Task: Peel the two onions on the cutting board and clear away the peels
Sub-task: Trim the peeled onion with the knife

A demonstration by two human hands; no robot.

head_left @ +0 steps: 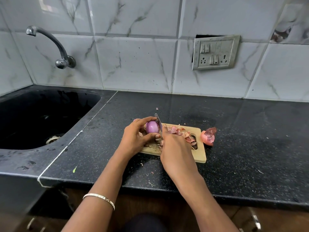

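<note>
My left hand [135,137] grips a purple peeled onion [151,127] above the left part of the wooden cutting board [199,156]. In my right hand [175,148] is a knife [158,122], its blade standing against the onion's right side; the handle is hidden in my fist. A heap of pink-brown peels [182,133] lies on the board's far right part. A large curled piece of peel [208,136] rests on the counter just past the board's right edge. A pink bit [134,120] peeks out behind my left hand; I cannot tell what it is.
The black granite counter [250,148] carries small peel scraps near its front edge. A black sink [41,118] lies to the left under a metal tap [55,46]. A switch and socket plate [215,52] hangs on the tiled wall.
</note>
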